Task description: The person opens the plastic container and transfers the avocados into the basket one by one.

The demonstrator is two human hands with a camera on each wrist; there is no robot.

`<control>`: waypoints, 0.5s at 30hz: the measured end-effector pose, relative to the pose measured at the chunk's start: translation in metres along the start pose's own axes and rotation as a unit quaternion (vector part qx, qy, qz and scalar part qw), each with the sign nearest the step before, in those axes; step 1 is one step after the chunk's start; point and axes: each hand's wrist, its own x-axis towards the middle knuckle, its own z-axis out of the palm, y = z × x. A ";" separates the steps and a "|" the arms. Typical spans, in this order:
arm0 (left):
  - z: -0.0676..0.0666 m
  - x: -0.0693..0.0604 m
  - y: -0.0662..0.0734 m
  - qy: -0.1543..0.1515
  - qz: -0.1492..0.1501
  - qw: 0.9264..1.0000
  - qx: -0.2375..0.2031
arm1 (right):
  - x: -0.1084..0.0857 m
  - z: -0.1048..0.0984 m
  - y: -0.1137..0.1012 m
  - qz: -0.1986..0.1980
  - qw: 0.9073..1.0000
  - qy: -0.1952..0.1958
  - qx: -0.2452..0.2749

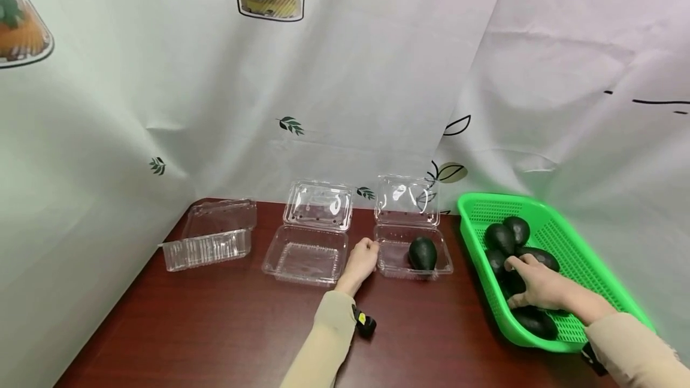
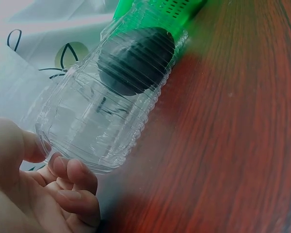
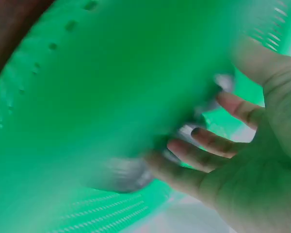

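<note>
In the head view my left hand (image 1: 362, 263) is at the left edge of a clear plastic clamshell container (image 1: 390, 256), its lid standing up behind. Seen from the left wrist, the thumb and curled fingers of that hand (image 2: 48, 184) pinch the container's rim (image 2: 80, 165). One dark avocado (image 1: 423, 254) lies in the right part of this container. My right hand (image 1: 539, 283) reaches into a green basket (image 1: 593, 268) over several avocados (image 1: 533, 323). Its fingers (image 3: 184, 155) are spread and fairly straight beside the avocados; the green basket wall, blurred, hides part of them.
A second open clamshell (image 1: 306, 256) stands left of my left hand. Farther left is a third clear clamshell (image 1: 207, 250), tilted open. All stand on a dark red wooden table (image 1: 215, 328), with a white printed curtain (image 1: 345, 76) behind.
</note>
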 end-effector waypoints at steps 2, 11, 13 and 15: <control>0.000 0.001 0.000 0.000 0.004 1.000 -0.001 | 0.000 -0.008 -0.002 -0.004 1.000 0.015 -0.002; -0.001 -0.001 0.002 0.004 0.015 1.000 0.002 | 0.012 -0.049 -0.039 -0.017 0.996 0.093 -0.003; -0.001 -0.002 0.004 0.002 0.013 1.000 0.005 | 0.016 -0.054 -0.052 -0.016 0.993 0.113 -0.003; -0.001 -0.002 0.004 -0.001 0.009 1.000 0.004 | 0.021 -0.058 -0.065 -0.014 0.992 0.123 0.003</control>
